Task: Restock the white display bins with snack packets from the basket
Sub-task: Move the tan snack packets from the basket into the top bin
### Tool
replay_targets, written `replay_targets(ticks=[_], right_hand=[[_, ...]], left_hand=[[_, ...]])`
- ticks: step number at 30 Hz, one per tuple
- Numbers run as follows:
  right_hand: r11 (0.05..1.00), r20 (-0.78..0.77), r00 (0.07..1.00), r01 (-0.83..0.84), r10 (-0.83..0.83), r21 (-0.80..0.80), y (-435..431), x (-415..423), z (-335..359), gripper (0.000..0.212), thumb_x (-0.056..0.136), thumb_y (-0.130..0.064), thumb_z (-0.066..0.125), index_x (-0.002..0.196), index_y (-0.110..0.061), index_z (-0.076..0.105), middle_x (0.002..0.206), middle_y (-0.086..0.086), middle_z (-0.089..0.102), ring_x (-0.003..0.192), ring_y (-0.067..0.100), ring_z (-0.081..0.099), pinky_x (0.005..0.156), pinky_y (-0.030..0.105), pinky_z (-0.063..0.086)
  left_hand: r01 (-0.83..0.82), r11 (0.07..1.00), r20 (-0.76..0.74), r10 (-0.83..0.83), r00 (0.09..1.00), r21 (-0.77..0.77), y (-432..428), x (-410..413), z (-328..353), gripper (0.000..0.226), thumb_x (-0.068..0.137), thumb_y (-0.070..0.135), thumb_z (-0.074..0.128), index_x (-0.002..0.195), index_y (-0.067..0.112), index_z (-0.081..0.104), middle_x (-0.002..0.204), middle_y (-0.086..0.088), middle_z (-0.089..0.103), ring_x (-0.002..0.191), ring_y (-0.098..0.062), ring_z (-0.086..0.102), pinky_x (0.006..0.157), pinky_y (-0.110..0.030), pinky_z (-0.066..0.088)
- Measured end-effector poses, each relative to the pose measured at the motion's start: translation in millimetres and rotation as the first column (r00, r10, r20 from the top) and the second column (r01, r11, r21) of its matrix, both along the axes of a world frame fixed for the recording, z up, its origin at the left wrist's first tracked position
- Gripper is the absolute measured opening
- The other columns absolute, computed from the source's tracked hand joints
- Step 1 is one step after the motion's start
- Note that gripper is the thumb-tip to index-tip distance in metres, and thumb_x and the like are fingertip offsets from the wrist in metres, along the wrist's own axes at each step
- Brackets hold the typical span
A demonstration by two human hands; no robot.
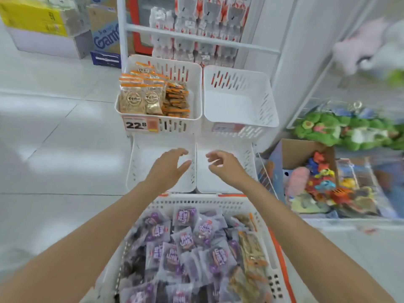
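A white basket (197, 204) with orange trim sits right below me, full of purple snack packets (185, 239) and some orange-brown ones (249, 246) along its right side. Beyond it stand white display bins in two tiers. The lower left bin (140, 162) and lower right bin (247, 158) hold nothing. The upper left bin (192, 79) holds orange-topped packets (142, 97); the upper right bin (238, 106) holds nothing. My left hand (169, 169) hovers over the lower left bin with relaxed fingers, holding nothing. My right hand (225, 166) hovers over the lower right bin, fingers loosely curled, empty.
A price tag reading 22.8 (140, 124) hangs on the upper left bin. A white rack (196, 38) with hanging packets rises behind. A cardboard box of toys (323, 182) and green plush items (328, 130) lie at the right. Stacked cartons (65, 29) stand far left on the tiled floor.
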State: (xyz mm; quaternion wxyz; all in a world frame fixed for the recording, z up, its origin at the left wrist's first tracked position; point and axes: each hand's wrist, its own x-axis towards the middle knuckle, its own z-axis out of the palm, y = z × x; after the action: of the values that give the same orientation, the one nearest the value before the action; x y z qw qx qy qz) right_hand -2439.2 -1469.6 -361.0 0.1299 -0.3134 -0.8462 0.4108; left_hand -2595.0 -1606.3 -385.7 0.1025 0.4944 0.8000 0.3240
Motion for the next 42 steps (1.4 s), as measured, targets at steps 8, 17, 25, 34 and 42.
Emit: replay_targets(ticks=[8, 17, 25, 34, 42], right_hand=[[0.992, 0.412, 0.910, 0.082, -0.036, -0.095, 3.0, 161.4, -104.5, 0.044, 0.092, -0.019, 0.066, 0.133, -0.010, 0.054, 0.135, 0.006, 0.052, 0.121, 0.025, 0.054, 0.091, 0.036, 0.048], [0.996, 0.462, 0.886, 0.073, -0.043, -0.048, -37.8, 194.1, -164.6, 0.088, 0.086, -0.030, 0.072, 0.155, -0.015, 0.018, 0.136, 0.013, 0.054, 0.121, 0.031, 0.055, 0.095, 0.039, 0.049], [1.000, 0.272, 0.962, -0.002, -0.001, 0.013, -27.1, 167.9, -70.3, 0.036, 0.091, -0.011, 0.064, 0.127, -0.012, 0.058, 0.113, -0.006, 0.061, 0.103, 0.002, 0.060, 0.077, 0.024, 0.049], [0.988, 0.007, 1.000, 0.031, -0.030, -0.152, -51.6, 163.7, -85.3, 0.008, 0.088, -0.019, 0.074, 0.095, -0.017, 0.069, 0.078, -0.019, 0.062, 0.069, 0.005, 0.059, 0.067, 0.023, 0.048], [0.939, 0.084, 0.988, 0.152, -0.132, -0.309, -53.1, 164.5, -95.7, 0.032, 0.089, -0.026, 0.073, 0.110, -0.005, 0.062, 0.103, 0.007, 0.066, 0.098, 0.022, 0.065, 0.089, 0.043, 0.056]], left_hand=[[0.178, 0.941, 0.211, -0.119, 0.970, -0.288, -32.1, 87.0, -93.5, 0.036, 0.098, 0.036, 0.054, 0.132, 0.021, 0.054, 0.128, 0.001, 0.057, 0.108, -0.016, 0.060, 0.089, -0.030, 0.049], [0.256, 0.912, 0.254, -0.177, 0.951, -0.320, -34.7, 109.1, -107.9, 0.035, 0.097, 0.038, 0.055, 0.129, 0.024, 0.054, 0.118, 0.006, 0.057, 0.102, -0.012, 0.059, 0.095, -0.034, 0.049], [0.400, 0.915, 0.290, -0.369, 0.883, -0.054, -6.7, 140.8, -87.5, 0.094, 0.073, 0.058, 0.077, 0.151, 0.032, 0.031, 0.156, 0.009, 0.030, 0.144, -0.010, 0.027, 0.116, -0.033, 0.025], [0.513, 0.828, 0.698, -0.229, 0.678, -0.227, -15.0, 141.8, -90.2, 0.038, 0.073, 0.035, 0.086, 0.102, 0.032, 0.062, 0.093, 0.014, 0.064, 0.081, -0.004, 0.063, 0.067, -0.017, 0.052], [0.147, 0.979, 0.823, 0.032, 0.568, -0.139, -20.9, 140.7, -105.2, 0.032, 0.077, 0.022, 0.082, 0.103, 0.016, 0.065, 0.098, -0.006, 0.075, 0.087, -0.018, 0.074, 0.074, -0.036, 0.062]])
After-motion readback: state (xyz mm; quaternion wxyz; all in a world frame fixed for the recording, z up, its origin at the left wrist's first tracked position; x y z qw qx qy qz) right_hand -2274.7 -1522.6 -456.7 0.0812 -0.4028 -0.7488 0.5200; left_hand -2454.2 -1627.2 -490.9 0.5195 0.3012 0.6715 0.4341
